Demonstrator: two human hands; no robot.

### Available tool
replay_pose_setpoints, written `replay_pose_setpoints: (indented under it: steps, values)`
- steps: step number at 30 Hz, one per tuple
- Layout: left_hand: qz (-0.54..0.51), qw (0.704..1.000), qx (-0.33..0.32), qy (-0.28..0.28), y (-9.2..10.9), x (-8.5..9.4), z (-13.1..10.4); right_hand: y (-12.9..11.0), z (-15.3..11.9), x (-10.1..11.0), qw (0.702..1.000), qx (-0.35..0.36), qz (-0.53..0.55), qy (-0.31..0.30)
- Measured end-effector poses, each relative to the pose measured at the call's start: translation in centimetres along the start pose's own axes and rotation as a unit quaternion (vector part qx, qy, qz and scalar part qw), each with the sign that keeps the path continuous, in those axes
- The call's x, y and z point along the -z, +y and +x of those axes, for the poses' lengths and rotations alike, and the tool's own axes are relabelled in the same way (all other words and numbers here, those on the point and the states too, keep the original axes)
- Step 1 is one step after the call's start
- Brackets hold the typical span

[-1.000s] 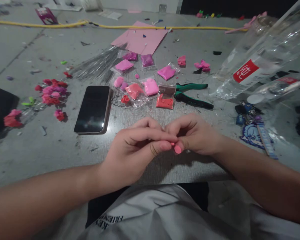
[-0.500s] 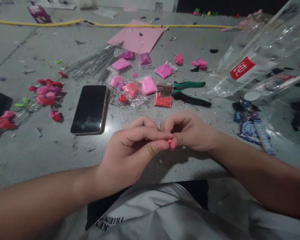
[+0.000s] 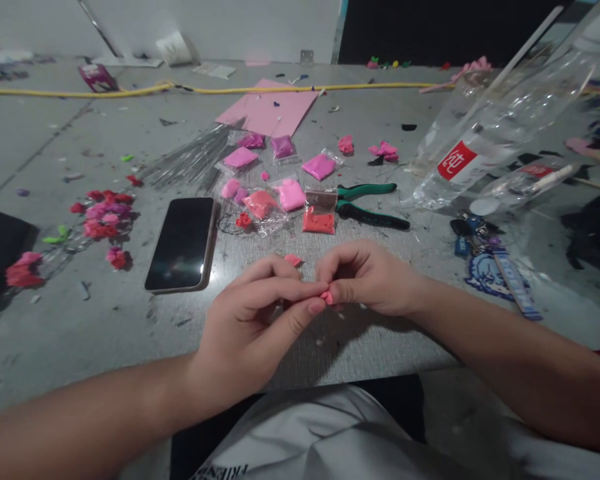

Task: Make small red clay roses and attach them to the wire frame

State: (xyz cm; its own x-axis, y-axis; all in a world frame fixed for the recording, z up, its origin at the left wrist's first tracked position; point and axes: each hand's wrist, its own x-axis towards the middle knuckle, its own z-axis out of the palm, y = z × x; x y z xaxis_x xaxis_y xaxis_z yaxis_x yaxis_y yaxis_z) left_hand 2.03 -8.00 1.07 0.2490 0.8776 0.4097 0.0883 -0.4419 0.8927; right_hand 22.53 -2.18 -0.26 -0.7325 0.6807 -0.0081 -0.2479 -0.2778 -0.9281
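Close to the table's front edge, my left hand (image 3: 260, 320) and my right hand (image 3: 367, 280) meet at the fingertips. Between them they pinch a small piece of pink modelling clay (image 3: 327, 297), mostly covered by the fingers. A flat scrap of coral-pink clay (image 3: 293, 260) lies on the table just behind my left fingers. Beyond the hands are small bags of clay in red (image 3: 319, 221), orange (image 3: 259, 204) and pink (image 3: 291, 194). A little red clay rose (image 3: 243, 220) rests beside the orange bag.
A phone (image 3: 183, 243) lies left of the bags, green-handled pliers (image 3: 373, 205) to their right. Finished clay flowers (image 3: 107, 213) and a fan of thin wires (image 3: 195, 157) are on the left. Plastic bottles (image 3: 460, 163) and keys with charms (image 3: 480, 233) occupy the right.
The view has tilted up, so the table things sit lower in it. Both hands keep pinching the pink clay; the coral scrap behind my left fingers now shows.
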Motion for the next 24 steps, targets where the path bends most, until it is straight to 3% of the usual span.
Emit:
replay_pose_setpoints:
  steps: [9, 16, 24]
  values:
    - [-0.025, 0.999, 0.04, -0.004, -0.24, -0.03, -0.03, -0.45, 0.04, -0.18, 1.0, -0.015, -0.016, 0.02]
    - [-0.092, 0.993, 0.078, -0.013, -0.28, -0.06, 0.04, -0.38, -0.04, -0.21, 1.0, -0.011, -0.008, 0.002]
    - [-0.015, 1.0, 0.012, -0.003, -0.2, -0.02, -0.05, -0.45, -0.06, -0.43, 1.0, -0.006, -0.026, 0.016]
